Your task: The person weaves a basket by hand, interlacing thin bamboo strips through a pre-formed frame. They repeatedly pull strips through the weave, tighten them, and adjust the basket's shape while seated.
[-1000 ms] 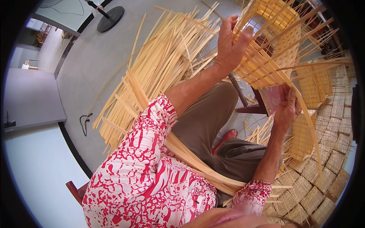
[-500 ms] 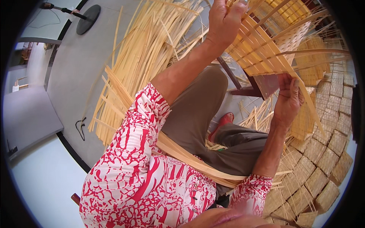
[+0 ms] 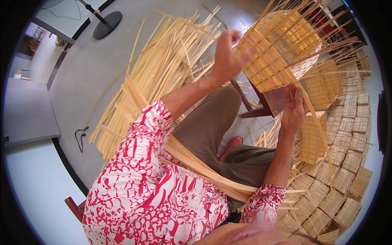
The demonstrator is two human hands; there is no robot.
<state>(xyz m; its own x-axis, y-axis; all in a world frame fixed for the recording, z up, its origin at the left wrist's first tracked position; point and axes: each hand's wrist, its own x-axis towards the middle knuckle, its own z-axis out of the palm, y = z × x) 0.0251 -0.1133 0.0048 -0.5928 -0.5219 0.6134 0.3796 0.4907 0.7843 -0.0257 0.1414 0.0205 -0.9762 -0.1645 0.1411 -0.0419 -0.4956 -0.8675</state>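
Observation:
A half-woven basket (image 3: 267,61) of yellow bamboo strips, with many loose ends sticking up and out, rests before me on a dark wooden stool (image 3: 266,110). My right hand (image 3: 292,109) pinches the basket's near corner, where a long bamboo strip (image 3: 321,132) runs along the wall and hangs down past the wrist. At the basket's left edge is my left hand (image 3: 229,57); motion smears its fingers, and whether they touch the weave is unclear. Several flat bamboo strips (image 3: 212,176) lie across my lap.
A large heap of bamboo strips (image 3: 163,61) covers the floor to the left. On the right stand rows of woven baskets (image 3: 341,143), with other yellow woven pieces (image 3: 314,141) beside them. A round black stand base (image 3: 107,25) sits at the far left.
My left hand has come off the basket's upper edge and moved down and left. The basket and my right hand appear slightly further left, as the whole view has shifted.

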